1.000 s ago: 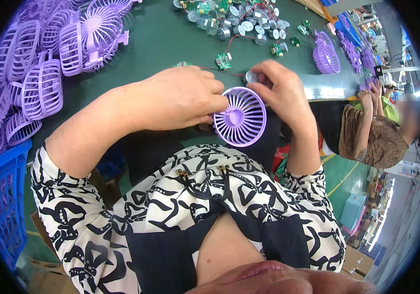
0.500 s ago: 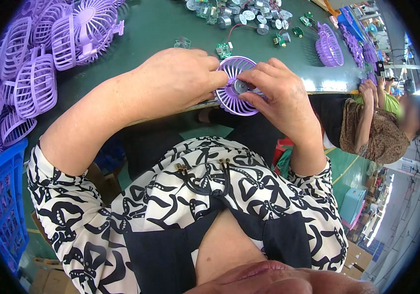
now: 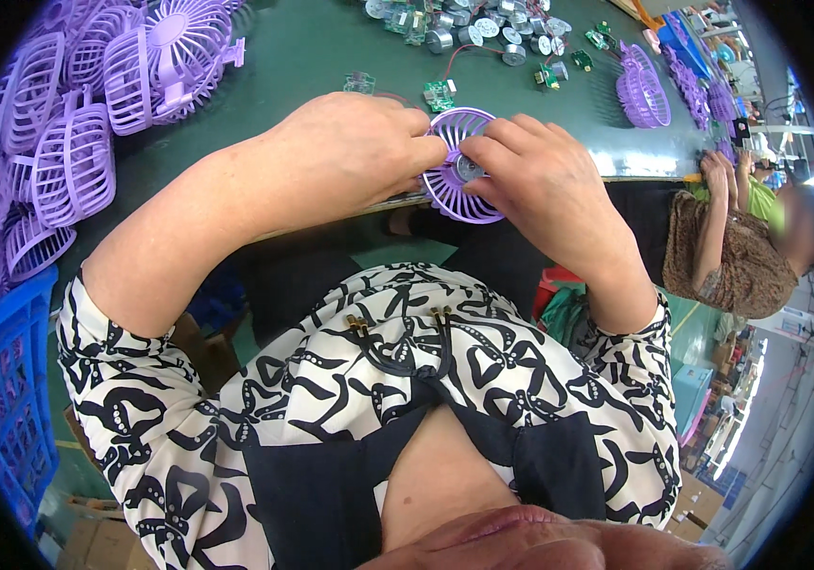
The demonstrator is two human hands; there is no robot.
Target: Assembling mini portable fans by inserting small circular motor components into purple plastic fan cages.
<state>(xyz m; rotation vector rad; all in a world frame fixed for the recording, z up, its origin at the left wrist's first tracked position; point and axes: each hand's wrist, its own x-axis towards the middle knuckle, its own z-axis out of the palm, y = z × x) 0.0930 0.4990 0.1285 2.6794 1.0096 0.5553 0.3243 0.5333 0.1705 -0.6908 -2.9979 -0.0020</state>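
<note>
A round purple fan cage [image 3: 459, 197] is held between my two hands at the table's near edge, its slatted bowl facing up. My left hand [image 3: 378, 147] is closed on its left rim, fingertips pinched there. In the middle of the cage sits a small silver motor [image 3: 469, 169]. My right hand [image 3: 535, 171] is closed, thumb and fingers pressed at the motor from the right, partly covering it. A green circuit board [image 3: 440, 94] lies just beyond the cage, with another board [image 3: 359, 84] left of it.
Purple cages [image 3: 74, 161] are heaped at the left, above a blue crate [image 3: 8, 399]. Silver motors with boards [image 3: 483, 28] lie at the far middle of the green table [image 3: 283, 57]. A single purple cage [image 3: 642, 87] stands at the right, and a co-worker [image 3: 735, 252] sits beyond.
My right hand has tilted and its fingers have closed in further over the motor. The cage and my left hand stay nearly in place.
</note>
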